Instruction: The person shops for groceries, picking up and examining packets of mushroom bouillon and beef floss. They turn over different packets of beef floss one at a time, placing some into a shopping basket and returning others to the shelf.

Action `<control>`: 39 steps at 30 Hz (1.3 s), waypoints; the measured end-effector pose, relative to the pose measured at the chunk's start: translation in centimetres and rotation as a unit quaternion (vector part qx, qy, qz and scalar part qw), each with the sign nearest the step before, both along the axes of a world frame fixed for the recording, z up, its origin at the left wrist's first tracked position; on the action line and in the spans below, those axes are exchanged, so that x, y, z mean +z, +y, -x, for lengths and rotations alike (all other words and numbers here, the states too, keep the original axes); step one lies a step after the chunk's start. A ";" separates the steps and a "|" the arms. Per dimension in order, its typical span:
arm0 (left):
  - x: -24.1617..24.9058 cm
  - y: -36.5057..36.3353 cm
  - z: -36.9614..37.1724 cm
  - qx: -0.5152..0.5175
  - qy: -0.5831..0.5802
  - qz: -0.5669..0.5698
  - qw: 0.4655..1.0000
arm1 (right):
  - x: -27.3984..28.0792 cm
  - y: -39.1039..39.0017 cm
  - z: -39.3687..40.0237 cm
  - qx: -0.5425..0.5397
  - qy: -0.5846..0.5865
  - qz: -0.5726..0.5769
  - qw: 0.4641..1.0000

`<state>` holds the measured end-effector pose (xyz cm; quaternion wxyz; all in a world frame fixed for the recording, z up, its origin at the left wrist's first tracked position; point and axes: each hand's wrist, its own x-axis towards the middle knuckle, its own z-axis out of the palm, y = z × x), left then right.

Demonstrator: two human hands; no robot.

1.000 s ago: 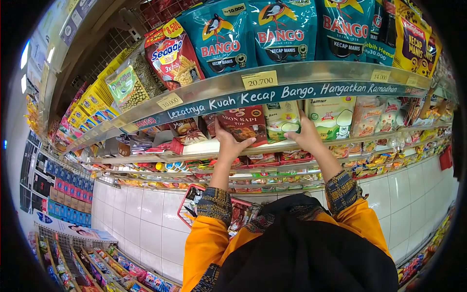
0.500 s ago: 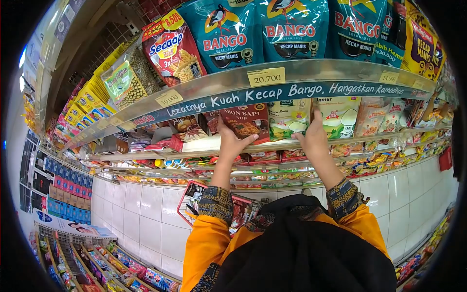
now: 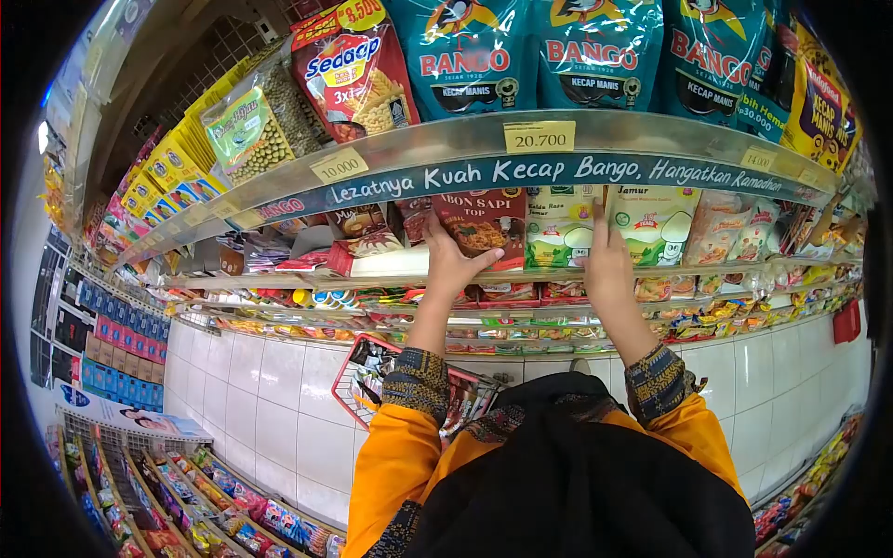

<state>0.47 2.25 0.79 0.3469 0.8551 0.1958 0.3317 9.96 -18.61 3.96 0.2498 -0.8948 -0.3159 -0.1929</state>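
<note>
On the shelf below the blue label strip, my left hand is at the left edge of a red-brown Abon Sapi pack. Its thumb lies across the lower front and its fingers curl round the side. My right hand reaches up with a finger stretched out along the gap between a green-and-white Kaldu Rasa Jamur pouch and a larger Jamur pouch. Its other fingers are partly hidden. All these packs stand upright.
Blue-green Bango pouches fill the shelf above, behind a price-tagged edge. A red-rimmed shopping basket with goods is below my left forearm. Snack racks stand behind at lower left, on a white tiled floor.
My right hand's thumb, earlier stretched left across the Kaldu pouch, has drawn in out of sight. My left hand keeps its place on the Abon Sapi pack. The view has shifted slightly.
</note>
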 end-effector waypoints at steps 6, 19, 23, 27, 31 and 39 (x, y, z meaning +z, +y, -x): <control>0.5 -0.4 0.0 0.014 0.045 -0.021 0.999 | -1.7 -0.7 0.4 -0.002 0.000 -0.050 0.999; 0.1 -0.9 0.4 0.014 -0.011 -0.044 0.999 | 0.2 -0.1 2.3 0.029 -0.058 -0.098 0.993; 0.0 -0.6 0.6 -0.033 -0.014 -0.022 0.999 | 2.0 3.3 3.3 0.196 0.192 -0.218 0.937; -0.2 -0.1 1.1 -0.084 -0.046 0.057 0.994 | -0.2 5.9 1.2 0.262 0.247 -0.229 0.904; 0.8 1.4 2.6 -0.233 -0.108 0.327 0.909 | 0.8 5.5 4.0 0.313 -0.036 -0.182 0.931; -1.2 2.2 1.2 -0.279 -0.202 0.356 0.869 | -0.2 5.6 2.9 0.259 0.095 -0.227 0.934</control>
